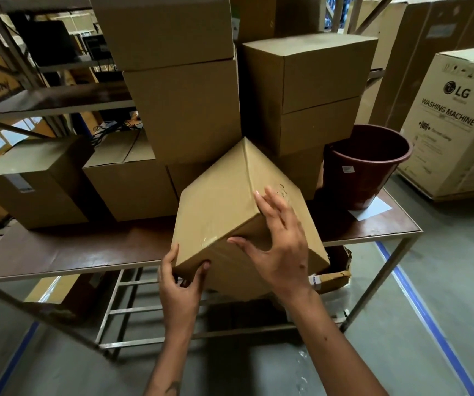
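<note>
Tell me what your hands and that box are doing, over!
Left hand grips the tilted box at its near corner. Right hand spread over its edge. Stacked boxes, brown bucket close behind.

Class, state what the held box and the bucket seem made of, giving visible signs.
The held box: cardboard, matte brown, with creased fold lines and soft edges. The bucket: probably plastic, smooth dark maroon, with a thin moulded rim.

Brown table [87, 252]: stacked cardboard boxes [132, 181], maroon bucket [364, 167], white paper [373, 210] beside bucket.
</note>
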`<state>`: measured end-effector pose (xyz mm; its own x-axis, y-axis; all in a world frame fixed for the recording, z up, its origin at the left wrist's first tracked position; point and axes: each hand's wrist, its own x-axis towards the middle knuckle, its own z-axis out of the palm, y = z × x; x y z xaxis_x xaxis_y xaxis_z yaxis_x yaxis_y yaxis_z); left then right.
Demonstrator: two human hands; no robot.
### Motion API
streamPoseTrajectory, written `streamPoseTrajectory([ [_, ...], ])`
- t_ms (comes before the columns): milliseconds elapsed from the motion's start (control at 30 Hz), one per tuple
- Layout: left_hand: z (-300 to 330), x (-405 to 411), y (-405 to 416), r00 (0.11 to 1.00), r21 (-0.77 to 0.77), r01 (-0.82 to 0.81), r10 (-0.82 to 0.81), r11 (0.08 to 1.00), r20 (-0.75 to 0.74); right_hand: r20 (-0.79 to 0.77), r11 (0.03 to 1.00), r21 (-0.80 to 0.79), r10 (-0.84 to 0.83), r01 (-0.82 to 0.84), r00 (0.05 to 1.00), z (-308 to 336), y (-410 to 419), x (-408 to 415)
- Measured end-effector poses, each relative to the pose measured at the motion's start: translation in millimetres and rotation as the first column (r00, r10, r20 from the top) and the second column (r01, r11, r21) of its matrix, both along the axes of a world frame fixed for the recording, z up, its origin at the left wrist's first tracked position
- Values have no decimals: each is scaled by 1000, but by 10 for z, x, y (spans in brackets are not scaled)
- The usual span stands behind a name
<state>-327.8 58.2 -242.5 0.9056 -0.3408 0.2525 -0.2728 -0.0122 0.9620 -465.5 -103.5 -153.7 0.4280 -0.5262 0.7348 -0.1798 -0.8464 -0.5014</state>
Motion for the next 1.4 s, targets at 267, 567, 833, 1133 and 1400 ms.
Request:
streamPoseTrajectory([
  [267,-326,260,86,995,159,76,-64,984,-82,-162,975,-186,89,-119,983,137,37,307],
  [567,-539,329,-26,930,236,332,-274,913,-246,-338,954,-214,130,-211,932,-170,149,560],
  [833,-172,330,-209,961,154,274,-268,949,-63,-404,952,-213,120,-221,907,-409,37,481],
  [1133,279,418,-257,924,269,253,-315,929,219,-168,908,144,-369,393,914,-448,-468,-11],
  [1400,257,394,-313,925,277,189,-265,942,271,-49,838,513,-187,185,981,-539,-507,-91],
])
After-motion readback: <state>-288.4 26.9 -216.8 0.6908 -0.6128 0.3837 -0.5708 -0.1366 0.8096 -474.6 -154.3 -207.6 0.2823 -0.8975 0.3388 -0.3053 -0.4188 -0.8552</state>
